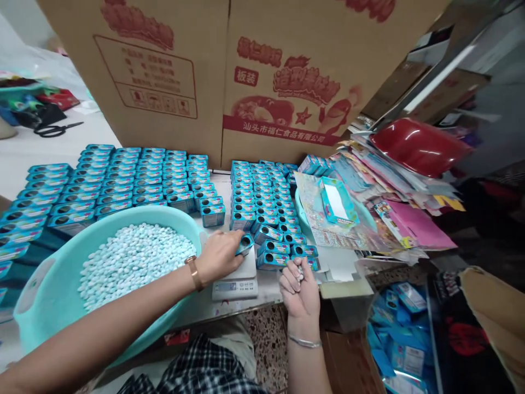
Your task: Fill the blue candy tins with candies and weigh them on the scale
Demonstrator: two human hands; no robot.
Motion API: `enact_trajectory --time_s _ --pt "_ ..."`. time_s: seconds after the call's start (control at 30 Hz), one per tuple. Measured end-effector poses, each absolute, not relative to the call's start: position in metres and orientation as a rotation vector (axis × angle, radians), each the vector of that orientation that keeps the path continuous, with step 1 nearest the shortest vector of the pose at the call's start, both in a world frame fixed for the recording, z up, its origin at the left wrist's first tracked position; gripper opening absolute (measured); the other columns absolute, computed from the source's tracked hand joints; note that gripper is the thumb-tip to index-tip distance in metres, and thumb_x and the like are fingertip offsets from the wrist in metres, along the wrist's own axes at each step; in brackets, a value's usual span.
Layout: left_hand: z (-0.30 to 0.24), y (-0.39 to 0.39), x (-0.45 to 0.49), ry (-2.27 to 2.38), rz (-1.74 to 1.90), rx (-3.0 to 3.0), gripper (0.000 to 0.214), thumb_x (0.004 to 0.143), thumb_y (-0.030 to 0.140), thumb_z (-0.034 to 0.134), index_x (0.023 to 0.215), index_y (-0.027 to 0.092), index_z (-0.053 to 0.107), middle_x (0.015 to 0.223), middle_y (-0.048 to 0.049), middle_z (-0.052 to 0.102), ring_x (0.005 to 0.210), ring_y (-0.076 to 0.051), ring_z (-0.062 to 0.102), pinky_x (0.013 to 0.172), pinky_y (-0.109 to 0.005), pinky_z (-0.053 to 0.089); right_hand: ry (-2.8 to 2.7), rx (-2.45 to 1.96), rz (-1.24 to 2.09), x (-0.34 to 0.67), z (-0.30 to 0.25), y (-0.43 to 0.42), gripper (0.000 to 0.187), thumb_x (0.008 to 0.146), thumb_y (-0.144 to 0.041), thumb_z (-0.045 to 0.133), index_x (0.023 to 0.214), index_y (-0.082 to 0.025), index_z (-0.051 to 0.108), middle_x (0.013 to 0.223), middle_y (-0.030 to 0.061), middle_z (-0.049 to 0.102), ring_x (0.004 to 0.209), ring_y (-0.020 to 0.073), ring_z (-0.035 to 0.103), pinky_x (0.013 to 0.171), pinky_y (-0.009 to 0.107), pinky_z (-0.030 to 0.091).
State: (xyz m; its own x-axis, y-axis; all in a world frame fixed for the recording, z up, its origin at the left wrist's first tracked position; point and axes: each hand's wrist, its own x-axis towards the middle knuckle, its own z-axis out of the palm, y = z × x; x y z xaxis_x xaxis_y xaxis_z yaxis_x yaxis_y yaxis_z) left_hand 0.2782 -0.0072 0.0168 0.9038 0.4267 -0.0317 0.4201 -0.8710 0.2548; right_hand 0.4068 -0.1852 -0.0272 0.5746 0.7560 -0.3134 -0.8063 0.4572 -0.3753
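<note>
My left hand [220, 255] is closed around a small blue box [245, 244] with a dark round patch on its top. It holds the box over a white digital scale [234, 289]; whether the box rests on the platform I cannot tell. My right hand [298, 290], palm up with fingers curled, grips a few pale candies [301, 272] just right of the scale. To the left, under my left forearm, a large turquoise basin [36, 323] holds a heap of pale blue candies [135, 262].
Rows of blue boxes [118, 180] stand behind the basin, and more boxes [264, 197] behind the scale. A large carton [172, 126] closes off the back. Scissors [57, 129] lie far left. Stacked papers and a red basin [418, 145] are right, above a bin of blue boxes [406, 350].
</note>
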Motion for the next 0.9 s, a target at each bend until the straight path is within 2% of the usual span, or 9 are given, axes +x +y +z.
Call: enact_trajectory --time_s 0.1,0.2,0.27,0.33,0.43,0.57,0.67,0.8,0.9 --pt "0.003 -0.015 0.280 0.718 -0.049 2.823 0.045 0.085 0.033 0.054 0.124 0.011 0.050 0.101 -0.0140 0.071 0.091 -0.032 0.068 0.080 -0.041 0.049 0.127 -0.542 0.937 0.406 -0.024 -0.177 0.021 0.094 -0.033 0.055 0.079 -0.019 0.052 0.058 -0.0091 0.040 0.036 0.0025 0.026 0.033 0.015 0.026" --pt "0.012 -0.016 0.263 0.808 0.006 2.752 0.094 0.079 0.055 0.063 0.147 0.005 0.022 0.109 -0.0205 0.068 0.094 -0.036 0.067 0.078 -0.042 0.050 0.112 -0.554 0.948 0.408 -0.011 -0.157 0.021 0.093 -0.036 0.054 0.080 -0.020 0.052 0.061 -0.0079 0.042 0.039 0.0032 0.029 0.035 0.015 0.028" --pt "0.027 -0.010 0.242 0.873 0.173 2.616 0.112 0.073 0.065 0.065 0.151 0.010 0.006 0.119 -0.0206 0.064 0.101 -0.035 0.065 0.082 -0.042 0.051 0.098 -0.562 0.940 0.412 -0.002 -0.141 0.021 0.093 -0.036 0.054 0.079 -0.020 0.051 0.061 -0.0074 0.041 0.042 0.0043 0.033 0.037 0.014 0.029" --pt "0.042 0.000 0.215 0.957 0.398 2.437 0.108 0.076 0.064 0.064 0.152 0.019 0.002 0.128 -0.0154 0.060 0.111 -0.032 0.062 0.091 -0.043 0.050 0.094 -0.588 0.904 0.416 0.004 -0.127 0.021 0.093 -0.035 0.053 0.078 -0.021 0.050 0.061 -0.0071 0.041 0.047 0.0053 0.039 0.040 0.015 0.032" --pt "0.053 0.014 0.170 1.150 0.613 2.203 0.094 0.078 0.056 0.065 0.151 0.027 0.013 0.127 -0.0077 0.061 0.117 -0.030 0.059 0.102 -0.047 0.046 0.126 -0.655 0.857 0.418 0.007 -0.111 0.021 0.094 -0.035 0.050 0.078 -0.022 0.049 0.065 -0.0062 0.043 0.055 0.0068 0.047 0.048 0.018 0.039" --pt "0.045 0.017 0.123 1.334 0.600 2.001 0.077 0.080 0.053 0.063 0.146 0.035 0.027 0.121 -0.0022 0.062 0.113 -0.030 0.061 0.101 -0.048 0.049 0.122 -0.722 0.837 0.415 0.003 -0.098 0.021 0.094 -0.036 0.049 0.078 -0.022 0.049 0.070 -0.0047 0.048 0.062 0.0080 0.051 0.057 0.021 0.045" --pt "0.033 0.014 0.109 1.364 0.595 1.949 0.074 0.080 0.054 0.063 0.143 0.035 0.032 0.119 -0.0007 0.062 0.112 -0.032 0.061 0.101 -0.050 0.050 0.085 -0.723 0.831 0.411 0.001 -0.092 0.019 0.092 -0.034 0.053 0.078 -0.022 0.050 0.070 -0.0055 0.047 0.055 0.0065 0.046 0.053 0.020 0.042" --pt "0.024 0.014 0.115 1.302 0.579 1.930 0.074 0.081 0.049 0.065 0.144 0.030 0.032 0.120 -0.0033 0.063 0.113 -0.028 0.062 0.101 -0.050 0.050 0.134 -0.711 0.834 0.405 0.002 -0.083 0.019 0.093 -0.032 0.052 0.078 -0.020 0.051 0.062 -0.0081 0.039 0.045 0.0050 0.034 0.043 0.018 0.031" --pt "0.023 0.013 0.132 1.171 0.552 1.974 0.075 0.081 0.048 0.066 0.145 0.029 0.031 0.123 -0.0056 0.063 0.114 -0.027 0.061 0.100 -0.048 0.050 0.154 -0.757 0.813 0.400 0.002 -0.076 0.022 0.093 -0.035 0.052 0.077 -0.021 0.050 0.059 -0.0089 0.037 0.047 0.0054 0.038 0.045 0.018 0.034"
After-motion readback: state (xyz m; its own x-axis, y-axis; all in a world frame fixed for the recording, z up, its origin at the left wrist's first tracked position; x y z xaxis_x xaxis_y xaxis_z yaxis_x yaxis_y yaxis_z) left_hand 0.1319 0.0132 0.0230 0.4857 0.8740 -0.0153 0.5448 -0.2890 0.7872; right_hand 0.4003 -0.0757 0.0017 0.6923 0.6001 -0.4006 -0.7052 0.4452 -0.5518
